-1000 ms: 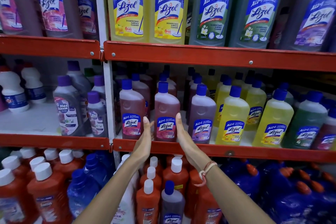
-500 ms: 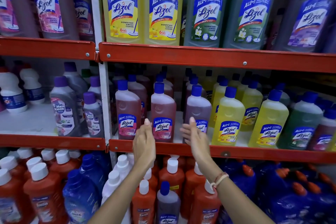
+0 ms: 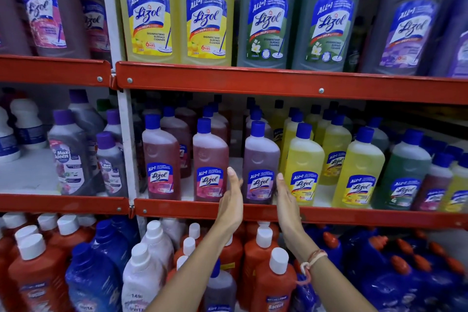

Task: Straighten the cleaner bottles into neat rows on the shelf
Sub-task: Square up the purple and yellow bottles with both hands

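On the middle shelf (image 3: 329,215) stands a front row of small Lizol bottles with blue caps. A purple-tinted bottle (image 3: 260,159) stands between my two flat hands. My left hand (image 3: 231,200) is at its left side, fingers straight, between it and a pink bottle (image 3: 210,159). My right hand (image 3: 286,197) is at its right side, next to a yellow bottle (image 3: 302,167). Both palms face the purple bottle; whether they touch it I cannot tell. Another pink bottle (image 3: 160,159) stands further left. More bottles stand in rows behind.
Large Lizol bottles (image 3: 207,12) fill the upper shelf. Further yellow (image 3: 359,172) and green bottles (image 3: 405,174) continue right. A white upright (image 3: 125,134) divides the bays; grey Max Kleen bottles (image 3: 68,154) stand left. Orange (image 3: 273,283) and blue bottles (image 3: 405,273) crowd the lower shelf.
Both hands have shifted right, from either side of the second pink bottle to either side of the purple bottle. The view has drifted right as well.
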`<state>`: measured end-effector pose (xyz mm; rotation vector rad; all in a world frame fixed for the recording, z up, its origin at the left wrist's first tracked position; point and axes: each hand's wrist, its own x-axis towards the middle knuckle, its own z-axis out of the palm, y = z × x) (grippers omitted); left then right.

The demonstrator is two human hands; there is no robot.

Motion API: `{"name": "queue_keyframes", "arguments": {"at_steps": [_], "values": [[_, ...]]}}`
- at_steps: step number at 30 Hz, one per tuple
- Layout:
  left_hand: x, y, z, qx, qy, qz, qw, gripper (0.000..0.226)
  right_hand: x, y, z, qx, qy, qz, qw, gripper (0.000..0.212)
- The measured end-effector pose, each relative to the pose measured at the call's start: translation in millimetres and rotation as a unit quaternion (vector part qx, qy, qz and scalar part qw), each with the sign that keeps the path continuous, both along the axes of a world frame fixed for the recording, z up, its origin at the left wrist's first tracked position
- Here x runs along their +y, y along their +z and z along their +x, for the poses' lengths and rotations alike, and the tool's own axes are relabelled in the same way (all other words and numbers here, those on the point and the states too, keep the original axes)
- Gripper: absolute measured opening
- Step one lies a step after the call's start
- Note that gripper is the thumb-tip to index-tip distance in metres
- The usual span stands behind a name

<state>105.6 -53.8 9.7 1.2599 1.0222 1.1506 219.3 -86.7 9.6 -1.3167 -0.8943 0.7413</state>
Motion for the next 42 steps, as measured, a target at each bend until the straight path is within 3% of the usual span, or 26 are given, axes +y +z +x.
{"name": "queue_keyframes", "arguments": {"at_steps": [6, 10, 15, 18, 20, 23, 26, 31, 34, 39, 42], "values": [[-6, 8, 2, 0.024, -0.007, 0.0, 1.0, 0.131, -1, 0, 7, 0.018, -0.007, -0.016, 1.0, 0.066], [-8, 12, 6, 0.045, -0.017, -0.004, 0.999, 0.111, -4, 3, 9, 0.005, -0.004, -0.012, 1.0, 0.064], [-9, 9, 7, 0.05, -0.016, 0.003, 0.999, 0.114, -6, 1, 14, -0.027, 0.016, -0.023, 0.999, 0.056], [-10, 6, 7, 0.072, 0.004, 0.025, 0.997, 0.1, -7, 0, 21, -0.035, 0.018, -0.019, 0.999, 0.055], [-13, 4, 11, 0.096, 0.06, 0.064, 0.992, 0.088, -8, -2, 30, -0.029, -0.034, -0.011, 0.999, 0.062], [-26, 3, 23, 0.072, 0.135, 0.143, 0.978, 0.073, -16, -1, 47, -0.003, -0.142, 0.03, 0.989, 0.048], [-32, -2, 39, 0.077, 0.096, 0.173, 0.977, 0.066, -22, -2, 64, -0.017, -0.2, 0.05, 0.978, 0.048], [-41, -2, 76, 0.084, -0.083, 0.097, 0.988, 0.103, -20, -4, 82, -0.024, -0.159, 0.034, 0.986, 0.054], [-43, -1, 92, 0.059, -0.078, 0.07, 0.993, 0.099, -19, -5, 85, -0.027, -0.119, 0.024, 0.992, 0.057], [-40, 2, 106, 0.049, -0.045, 0.071, 0.995, 0.111, -20, -3, 90, -0.017, -0.094, 0.015, 0.995, 0.059], [-36, 4, 107, 0.033, -0.05, 0.069, 0.996, 0.103, -21, -3, 95, -0.009, -0.085, 0.015, 0.996, 0.06]]}}
